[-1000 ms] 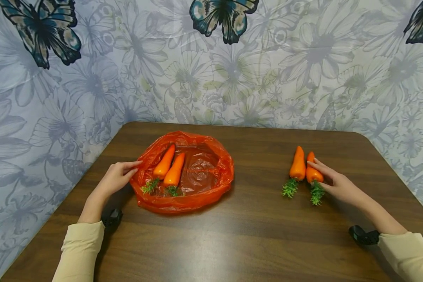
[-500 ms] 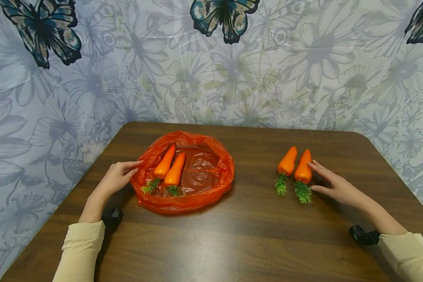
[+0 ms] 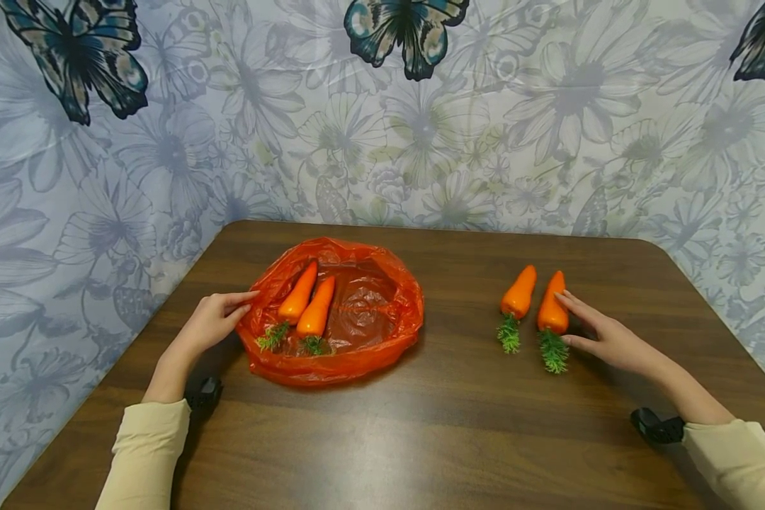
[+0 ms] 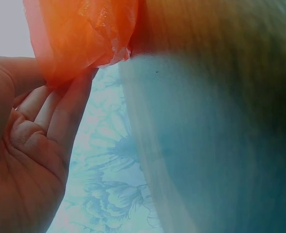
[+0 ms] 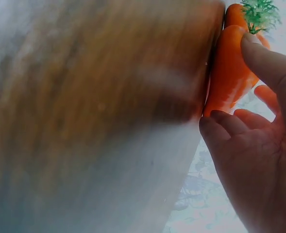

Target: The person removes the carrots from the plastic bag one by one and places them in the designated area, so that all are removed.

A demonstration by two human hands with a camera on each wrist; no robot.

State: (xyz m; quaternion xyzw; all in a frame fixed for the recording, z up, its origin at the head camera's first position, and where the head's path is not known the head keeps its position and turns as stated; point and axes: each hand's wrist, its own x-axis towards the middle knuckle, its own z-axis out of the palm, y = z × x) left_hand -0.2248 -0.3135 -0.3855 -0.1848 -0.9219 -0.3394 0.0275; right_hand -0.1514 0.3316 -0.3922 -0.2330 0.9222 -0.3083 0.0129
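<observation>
A red plastic bag [image 3: 382, 358] with a rolled rim lies spread on the table, two orange carrots with green tops inside it: a left carrot [image 3: 298, 294] and a right carrot [image 3: 316, 308]. My left hand [image 3: 212, 320] pinches the bag's left edge; in the left wrist view thumb and fingers [image 4: 67, 104] meet on the red film. At the right of the table lie two more carrots side by side, a farther-left one [image 3: 518, 292] and a nearer one [image 3: 552, 306]. My right hand [image 3: 608, 341] touches the nearer one's right side, thumb and fingers apart and loosely bent.
The brown wooden table [image 3: 382, 439] ends at a floral wall covering [image 3: 421, 142] behind it. Butterfly decorations [image 3: 406, 35] hang on that wall. Bare table top lies between the bag and the right-hand carrots.
The two right-hand carrots have shifted left, and the nearer one has then come slightly back right, so a gap stands between them. My left hand and the bag have stayed put.
</observation>
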